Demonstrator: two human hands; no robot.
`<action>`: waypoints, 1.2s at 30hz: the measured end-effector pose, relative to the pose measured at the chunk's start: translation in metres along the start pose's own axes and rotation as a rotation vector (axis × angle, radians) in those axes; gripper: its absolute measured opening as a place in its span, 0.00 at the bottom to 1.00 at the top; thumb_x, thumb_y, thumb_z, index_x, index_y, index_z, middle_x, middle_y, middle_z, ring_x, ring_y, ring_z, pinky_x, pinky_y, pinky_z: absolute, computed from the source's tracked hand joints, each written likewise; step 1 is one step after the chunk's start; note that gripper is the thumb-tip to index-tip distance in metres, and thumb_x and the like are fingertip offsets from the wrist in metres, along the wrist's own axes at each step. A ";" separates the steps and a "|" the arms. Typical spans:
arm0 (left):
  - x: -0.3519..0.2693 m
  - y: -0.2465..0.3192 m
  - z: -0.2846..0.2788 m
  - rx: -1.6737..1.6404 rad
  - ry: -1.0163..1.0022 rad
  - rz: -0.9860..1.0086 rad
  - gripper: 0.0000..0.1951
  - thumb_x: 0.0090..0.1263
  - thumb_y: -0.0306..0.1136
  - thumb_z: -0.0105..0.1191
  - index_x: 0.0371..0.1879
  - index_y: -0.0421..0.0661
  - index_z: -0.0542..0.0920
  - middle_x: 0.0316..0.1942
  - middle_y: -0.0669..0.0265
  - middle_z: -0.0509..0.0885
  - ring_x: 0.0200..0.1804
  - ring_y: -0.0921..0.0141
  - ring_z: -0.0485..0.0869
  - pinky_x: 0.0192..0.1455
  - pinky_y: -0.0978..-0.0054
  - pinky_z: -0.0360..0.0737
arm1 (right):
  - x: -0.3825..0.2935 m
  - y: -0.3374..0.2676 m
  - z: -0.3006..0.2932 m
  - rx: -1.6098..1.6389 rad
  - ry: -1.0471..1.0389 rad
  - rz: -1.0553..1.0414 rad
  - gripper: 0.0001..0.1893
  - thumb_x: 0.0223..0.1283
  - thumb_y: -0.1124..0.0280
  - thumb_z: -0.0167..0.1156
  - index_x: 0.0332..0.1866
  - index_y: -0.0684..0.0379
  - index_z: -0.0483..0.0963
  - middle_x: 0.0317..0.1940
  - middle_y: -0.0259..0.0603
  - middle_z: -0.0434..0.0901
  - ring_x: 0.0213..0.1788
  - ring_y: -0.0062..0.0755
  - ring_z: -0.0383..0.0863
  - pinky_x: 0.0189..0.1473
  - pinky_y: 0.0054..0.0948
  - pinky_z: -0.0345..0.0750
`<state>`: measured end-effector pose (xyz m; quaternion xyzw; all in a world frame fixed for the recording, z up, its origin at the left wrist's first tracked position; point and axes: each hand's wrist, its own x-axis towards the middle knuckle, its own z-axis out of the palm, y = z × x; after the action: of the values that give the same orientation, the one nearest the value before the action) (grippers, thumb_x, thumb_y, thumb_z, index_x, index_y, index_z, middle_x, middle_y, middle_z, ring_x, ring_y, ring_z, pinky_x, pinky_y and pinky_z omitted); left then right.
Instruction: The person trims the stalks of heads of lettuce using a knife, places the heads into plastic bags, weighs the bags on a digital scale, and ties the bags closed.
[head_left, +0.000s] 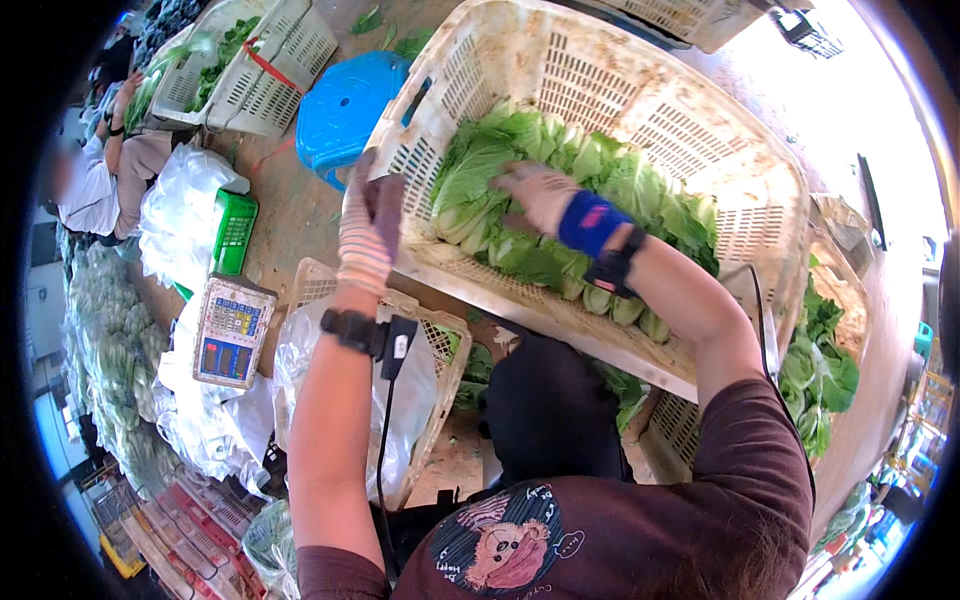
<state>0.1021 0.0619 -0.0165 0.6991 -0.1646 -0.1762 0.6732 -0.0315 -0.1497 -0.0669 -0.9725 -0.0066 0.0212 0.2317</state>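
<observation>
In front of me a large, dirt-stained white plastic crate (600, 52) tilts, with rows of leafy green cabbages (480, 176) lying in it. My left hand (371, 225), in a striped knit glove with a dark palm, grips the crate's left rim. Inside the crate, my right hand (536, 195) rests on the leaves at the left part of the heap. It wears a pale glove with a blue wristband (592, 223). Its fingertips are partly lost among the leaves, so whether they grip a cabbage cannot be told.
A blue plastic stool (345, 112) stands beyond the crate's left corner. To the left are a weighing scale's panel (234, 330), a green basket (235, 232) and a crate lined with clear plastic (409, 390). Another person (97, 180) sits far left near crated greens. More greens (814, 382) lie at right.
</observation>
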 end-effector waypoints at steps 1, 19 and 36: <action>0.006 -0.018 -0.009 0.063 -0.049 0.064 0.22 0.63 0.22 0.54 0.57 0.48 0.70 0.32 0.69 0.77 0.31 0.79 0.73 0.35 0.81 0.72 | 0.032 -0.020 0.016 -0.093 -0.157 -0.069 0.31 0.49 0.61 0.64 0.60 0.55 0.66 0.61 0.50 0.66 0.61 0.49 0.66 0.62 0.40 0.66; 0.007 -0.004 0.019 0.265 0.044 0.160 0.19 0.69 0.31 0.48 0.59 0.46 0.67 0.30 0.68 0.79 0.34 0.78 0.74 0.38 0.80 0.71 | 0.075 0.023 0.040 -0.217 0.042 -0.314 0.26 0.45 0.68 0.62 0.56 0.50 0.69 0.57 0.41 0.69 0.62 0.41 0.67 0.65 0.43 0.59; 0.008 0.012 0.026 0.755 -0.410 0.605 0.54 0.40 0.45 0.70 0.67 0.38 0.53 0.63 0.54 0.64 0.66 0.57 0.62 0.69 0.63 0.58 | 0.012 -0.071 -0.072 0.730 0.411 -0.102 0.32 0.35 0.75 0.68 0.54 0.57 0.69 0.49 0.50 0.75 0.53 0.48 0.74 0.56 0.36 0.71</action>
<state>0.0976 0.0350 -0.0057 0.7652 -0.5397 -0.0356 0.3493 -0.0165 -0.1189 0.0292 -0.8091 -0.0004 -0.1838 0.5582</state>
